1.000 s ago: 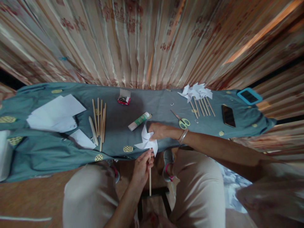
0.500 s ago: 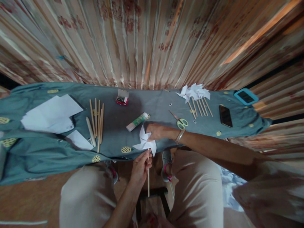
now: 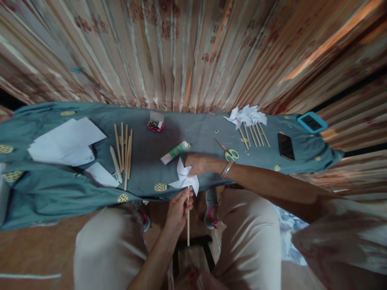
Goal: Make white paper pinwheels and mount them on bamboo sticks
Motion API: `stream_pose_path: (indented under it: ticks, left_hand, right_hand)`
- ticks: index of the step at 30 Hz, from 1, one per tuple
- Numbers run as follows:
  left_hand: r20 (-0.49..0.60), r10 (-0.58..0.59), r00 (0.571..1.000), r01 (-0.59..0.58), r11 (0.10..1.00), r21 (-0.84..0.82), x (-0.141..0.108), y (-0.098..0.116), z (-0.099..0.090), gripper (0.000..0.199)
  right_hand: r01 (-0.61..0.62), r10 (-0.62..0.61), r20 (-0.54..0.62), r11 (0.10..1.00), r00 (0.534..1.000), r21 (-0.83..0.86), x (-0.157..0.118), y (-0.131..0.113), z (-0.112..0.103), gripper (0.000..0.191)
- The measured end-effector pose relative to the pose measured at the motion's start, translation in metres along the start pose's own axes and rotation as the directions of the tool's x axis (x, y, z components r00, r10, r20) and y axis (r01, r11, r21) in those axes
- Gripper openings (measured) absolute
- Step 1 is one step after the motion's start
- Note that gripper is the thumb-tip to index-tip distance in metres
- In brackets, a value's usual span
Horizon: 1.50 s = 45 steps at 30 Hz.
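A white paper pinwheel [image 3: 182, 179] on a wooden stick [image 3: 188, 229] is held at the table's near edge. My left hand [image 3: 179, 209] is closed round the upper part of the stick, just below the paper blades, and the stick's lower end hangs over the edge. From the right, my right hand [image 3: 202, 165], with a bracelet on its wrist, presses closed fingers against the middle of the pinwheel. Those fingertips are partly hidden, so any pin between them cannot be made out. Just beyond the pinwheel lies a glue stick [image 3: 174, 152].
Scissors [image 3: 230, 154] with green handles lie to the right. Behind them are several finished pinwheels [image 3: 249, 117], a phone [image 3: 286, 146] and a blue-framed device [image 3: 312, 122]. Leftward are a small open box [image 3: 156, 122] of metal pins, loose wooden sticks [image 3: 122, 151] and white paper sheets [image 3: 65, 143].
Both hands keep their hold on the pinwheel and its stick, almost unmoved. The whole view has shifted very slightly.
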<state>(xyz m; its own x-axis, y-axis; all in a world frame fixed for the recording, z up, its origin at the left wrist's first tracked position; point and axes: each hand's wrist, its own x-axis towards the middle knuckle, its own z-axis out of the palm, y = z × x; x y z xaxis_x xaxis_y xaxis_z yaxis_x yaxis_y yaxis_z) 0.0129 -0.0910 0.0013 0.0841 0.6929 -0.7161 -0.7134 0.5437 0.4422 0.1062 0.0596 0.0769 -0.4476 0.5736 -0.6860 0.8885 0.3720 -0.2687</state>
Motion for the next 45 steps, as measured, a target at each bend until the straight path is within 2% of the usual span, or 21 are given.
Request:
stream_pose_path:
  ticks: [8, 13, 18, 25, 37, 45]
  left_hand:
    - [0.017, 0.032, 0.999, -0.034, 0.995, 0.091, -0.019, -0.006, -0.015, 0.053]
    - [-0.015, 0.046, 0.999, -0.043, 0.990, 0.133, -0.021, -0.011, -0.022, 0.048]
    - [-0.037, 0.041, 0.998, -0.035, 0.987, 0.159, -0.016, -0.013, -0.018, 0.048]
    - [-0.037, 0.033, 0.999, -0.027, 0.988, 0.153, -0.015, -0.017, -0.015, 0.052]
    - [-0.014, 0.050, 0.999, -0.049, 0.995, 0.084, -0.009, -0.031, -0.008, 0.050]
    - [0.042, 0.034, 0.999, -0.035, 0.999, 0.025, -0.006, -0.040, 0.006, 0.046]
  right_hand:
    - [-0.002, 0.003, -0.004, 0.983, 1.000, 0.184, -0.007, 0.011, 0.005, 0.016]
    - [-0.066, 0.070, -0.003, 0.955, 0.998, 0.288, -0.013, 0.007, 0.005, 0.014]
    - [-0.124, 0.130, 0.005, 0.930, 0.991, 0.345, -0.015, 0.001, 0.002, 0.009]
    - [-0.135, 0.147, -0.001, 0.911, 0.989, 0.390, -0.016, 0.003, 0.002, 0.011]
    - [-0.081, 0.099, -0.019, 0.904, 0.995, 0.420, -0.010, 0.011, 0.009, 0.014]
    - [-0.052, 0.068, -0.027, 0.911, 0.997, 0.408, -0.009, 0.015, 0.010, 0.021]
